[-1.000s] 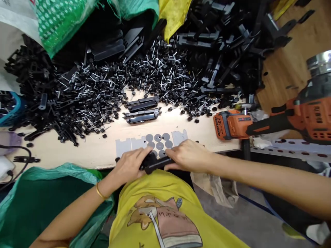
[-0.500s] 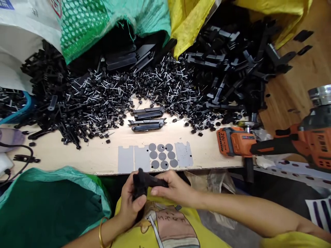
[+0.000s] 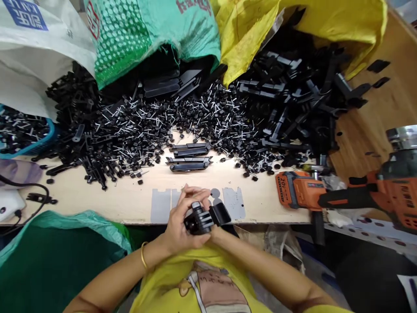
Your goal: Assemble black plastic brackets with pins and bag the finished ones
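My left hand (image 3: 178, 227) is closed round a black plastic bracket (image 3: 202, 221) with ribbed prongs, held over the table's front edge. A flat, slightly curved black plate (image 3: 220, 214) juts out at its right; whether it is one piece with the bracket I cannot tell. My right hand (image 3: 215, 232) is behind and under the bracket, gripping it, most of its fingers hidden. Beyond the hands lie two folded black bracket assemblies (image 3: 190, 164), side by side. Grey adhesive sheets (image 3: 160, 204) and round grey pads (image 3: 215, 192) are on the tabletop, partly covered by my hands.
Heaps of black knobs with metal screws (image 3: 146, 126) and black arms (image 3: 286, 95) spread across the back. An orange cordless drill (image 3: 301, 189) lies at the right. A green sack (image 3: 65, 261) gapes at the lower left; a blue basket (image 3: 35, 148) stands at the left.
Both hands have risen and moved forward over the table edge with the bracket, which is turned so its prongs face up. My right hand has slid behind it. The view has shifted slightly.
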`<state>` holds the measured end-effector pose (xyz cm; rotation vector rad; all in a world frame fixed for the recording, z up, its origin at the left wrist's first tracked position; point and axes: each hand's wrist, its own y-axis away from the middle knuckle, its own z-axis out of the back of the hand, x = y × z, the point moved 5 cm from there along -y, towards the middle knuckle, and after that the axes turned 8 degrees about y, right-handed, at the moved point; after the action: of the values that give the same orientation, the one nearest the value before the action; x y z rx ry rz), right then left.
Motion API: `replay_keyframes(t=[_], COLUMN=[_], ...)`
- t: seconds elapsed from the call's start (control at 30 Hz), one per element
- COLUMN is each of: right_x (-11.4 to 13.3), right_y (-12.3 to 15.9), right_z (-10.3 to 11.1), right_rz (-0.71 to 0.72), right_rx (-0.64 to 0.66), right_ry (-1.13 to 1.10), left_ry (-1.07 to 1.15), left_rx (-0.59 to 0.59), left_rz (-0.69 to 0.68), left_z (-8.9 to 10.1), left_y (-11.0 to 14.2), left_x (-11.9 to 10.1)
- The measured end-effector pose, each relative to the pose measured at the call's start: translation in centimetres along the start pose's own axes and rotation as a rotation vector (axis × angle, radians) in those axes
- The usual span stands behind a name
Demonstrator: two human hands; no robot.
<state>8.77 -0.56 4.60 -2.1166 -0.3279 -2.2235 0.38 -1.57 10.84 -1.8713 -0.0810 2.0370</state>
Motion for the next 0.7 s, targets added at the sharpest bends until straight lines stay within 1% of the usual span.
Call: replay_keyframes(t=[0.1, 0.13, 0.17, 0.2, 0.23, 0.27, 0.3, 0.33, 0.4, 0.47, 0.5, 0.57, 0.63, 0.7], right_x=[0.2, 0.5, 0.8, 1.2, 1.7, 2.2, 2.8, 3.4, 4.5, 5.4, 5.8, 6.3, 6.6, 6.9], right_y=[-4.2, -5.6, -6.9, -8.2, -9.4, -10.7, -12.0, -13.4, -16.5, -20.3, -22.4, -26.8, -30.9, -34.1], right_z=[5.9, 8.3, 10.2, 11.7, 12.5, 12.6, 12.1, 11.2, 8.5, 5.5, 4.1, 1.6, -0.5, -2.2], right_rz=[0.044, 0.059, 0.058, 0.063, 0.076, 0.096, 0.132, 0.180, 0.300, 0.423, 0.469, 0.518, 0.521, 0.524], right_rx=[-0.160, -0.259, -0.324, -0.351, -0.348, -0.309, -0.250, -0.184, -0.071, -0.012, -0.007, -0.013, -0.031, -0.052], right_ry=[-0.030, -0.003, 0.053, 0.127, 0.208, 0.295, 0.386, 0.481, 0.677, 0.848, 0.914, 1.026, 1.116, 1.184], left_ry=[-0.291, -0.405, -0.520, -0.632, -0.737, -0.832, -0.911, -0.969, -1.029, -1.050, -1.057, -1.079, -1.102, -1.113], left_rx=[0.052, 0.069, 0.088, 0.109, 0.132, 0.162, 0.189, 0.212, 0.231, 0.247, 0.263, 0.314, 0.375, 0.420], left_rz=[-0.119, -0.151, -0.172, -0.177, -0.171, -0.160, -0.143, -0.127, -0.088, -0.050, -0.033, -0.015, 0.004, 0.034], left_z=[0.2, 0.1, -0.1, -0.5, -0.9, -1.3, -1.8, -2.2, -2.6, -2.7, -2.6, -2.5, -2.5, -2.4], left_y=[-0.6, -1.0, -1.4, -1.8, -2.3, -2.7, -3.0, -3.3, -3.6, -3.6, -3.6, -3.6, -3.8, -4.2], left_x=[1.9, 2.6, 3.3, 4.1, 4.9, 5.8, 6.6, 7.5, 8.9, 9.9, 10.3, 10.7, 10.8, 10.9])
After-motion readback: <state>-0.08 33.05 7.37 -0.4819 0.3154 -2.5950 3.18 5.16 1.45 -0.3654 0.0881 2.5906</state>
